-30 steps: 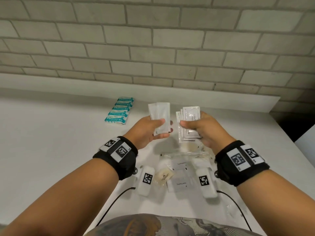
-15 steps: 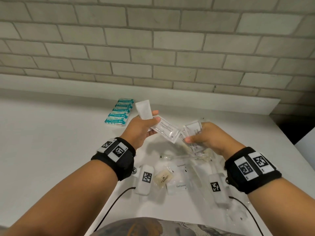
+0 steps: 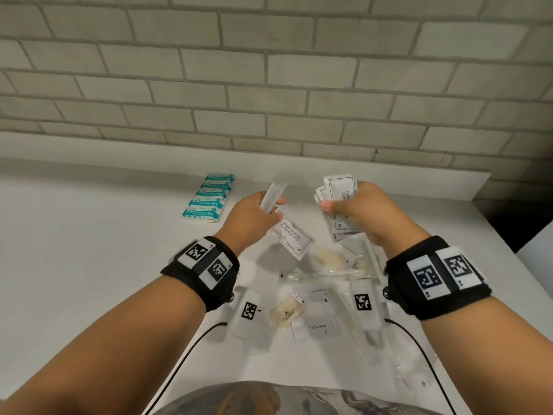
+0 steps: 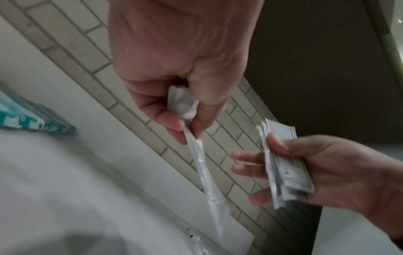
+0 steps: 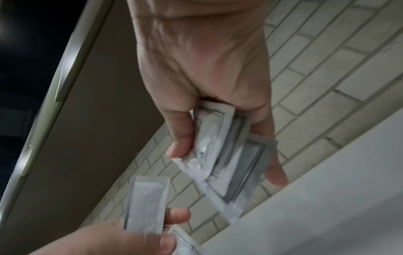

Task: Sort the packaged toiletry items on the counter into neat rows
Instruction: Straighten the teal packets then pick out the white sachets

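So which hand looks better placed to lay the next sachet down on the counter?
Probably the left hand. It pinches only a couple of loose sachets, one already dangling toward the counter. The right hand grips a whole stack of sachets.

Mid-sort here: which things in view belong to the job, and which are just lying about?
Job:
- white shampoo sachets fanned in the right hand
- two white sachets pinched in the left hand
- teal-and-white packets already in a row
- clear toothpaste packets and beige soap packets loose on the white counter

Lying about:
- black cables
- grey brick wall
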